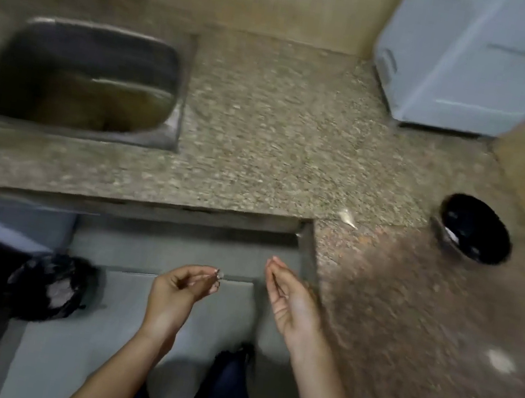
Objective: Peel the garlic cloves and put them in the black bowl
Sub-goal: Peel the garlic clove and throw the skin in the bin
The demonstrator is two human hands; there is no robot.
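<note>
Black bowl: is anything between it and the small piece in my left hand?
Only the open right hand, held up between the left hand pinching the small piece and the black bowl. Beyond it, a pale scrap lies flat on the counter.
</note>
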